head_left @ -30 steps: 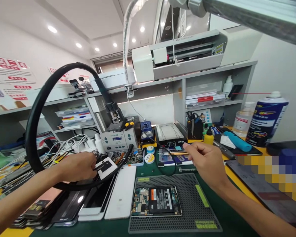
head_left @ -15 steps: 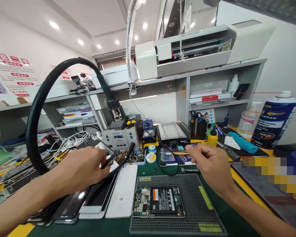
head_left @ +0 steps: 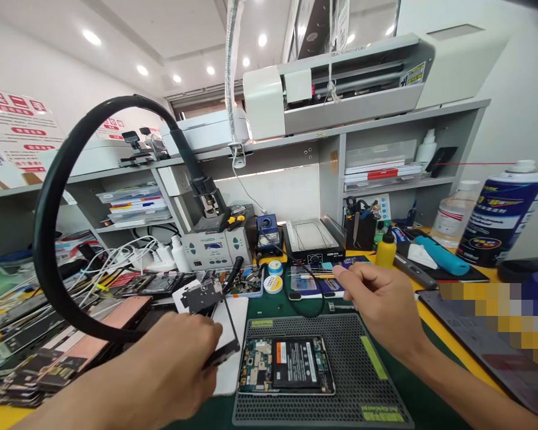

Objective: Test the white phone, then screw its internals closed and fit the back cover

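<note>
My left hand [head_left: 183, 358] is closed around a thin black phone inner frame [head_left: 205, 298], held tilted above a white phone back [head_left: 233, 370]. A dark cover plate with cutouts forms its upper end, and its lower part is hidden by my fingers. To the right lies an opened phone [head_left: 255, 367], its circuit board and black battery [head_left: 296, 363] exposed, on a grey perforated mat [head_left: 354, 382]. Over the mat's far right side hovers my right hand [head_left: 381, 304], thumb and fingers pinched together. Whatever is between those fingertips, if anything, cannot be made out.
Stacked phone parts [head_left: 22, 376] and a black hose [head_left: 49, 263] crowd the left. A hot-air station [head_left: 215, 248], parts tray [head_left: 246, 280] and round tins [head_left: 275, 283] stand behind. At right are a yellow bottle [head_left: 386, 249] and a spray can [head_left: 504, 221].
My left hand has moved right and toward me, bringing the black frame over the white phone. My right hand has shifted slightly left, still pinched. The opened phone stays on the mat.
</note>
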{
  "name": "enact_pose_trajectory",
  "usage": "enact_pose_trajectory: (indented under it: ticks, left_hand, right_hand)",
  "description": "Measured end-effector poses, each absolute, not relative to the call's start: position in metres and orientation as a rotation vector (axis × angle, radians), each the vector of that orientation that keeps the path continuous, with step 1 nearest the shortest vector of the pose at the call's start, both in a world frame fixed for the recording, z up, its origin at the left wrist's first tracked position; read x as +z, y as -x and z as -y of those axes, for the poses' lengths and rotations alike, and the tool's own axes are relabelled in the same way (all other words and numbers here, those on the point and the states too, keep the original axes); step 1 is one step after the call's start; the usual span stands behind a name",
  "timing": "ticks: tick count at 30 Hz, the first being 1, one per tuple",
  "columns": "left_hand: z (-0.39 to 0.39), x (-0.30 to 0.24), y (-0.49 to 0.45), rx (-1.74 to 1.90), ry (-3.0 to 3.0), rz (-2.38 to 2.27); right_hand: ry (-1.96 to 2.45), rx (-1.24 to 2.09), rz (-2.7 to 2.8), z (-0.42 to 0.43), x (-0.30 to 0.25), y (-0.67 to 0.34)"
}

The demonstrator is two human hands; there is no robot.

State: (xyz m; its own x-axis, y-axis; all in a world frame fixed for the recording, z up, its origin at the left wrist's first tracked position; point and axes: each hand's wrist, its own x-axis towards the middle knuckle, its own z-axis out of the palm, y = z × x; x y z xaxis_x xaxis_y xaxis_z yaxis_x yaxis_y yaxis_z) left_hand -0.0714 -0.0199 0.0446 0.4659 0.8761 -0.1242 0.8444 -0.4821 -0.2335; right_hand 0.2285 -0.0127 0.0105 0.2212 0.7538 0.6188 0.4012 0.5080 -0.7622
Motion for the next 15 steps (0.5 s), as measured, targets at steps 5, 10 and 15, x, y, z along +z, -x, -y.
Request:
enact_pose_trajectory:
  ticks: [5,10,15]
  left_hand:
    - [0.03,0.045,0.06,0.536,2.646,1.53]
    - [0.025,0.054,0.06,0.541,2.698,1.555]
    - [-0.011,0.057,0.043,0.262,2.785,1.406]
  right_hand:
    - [1.093,0.342,1.409,0.012,0.008,-0.228]
    - [1.109,0.342,1.392,0.013,0.009,-0.228]
    - [1.13,0.315,1.345,0.009,0.011,-0.231]
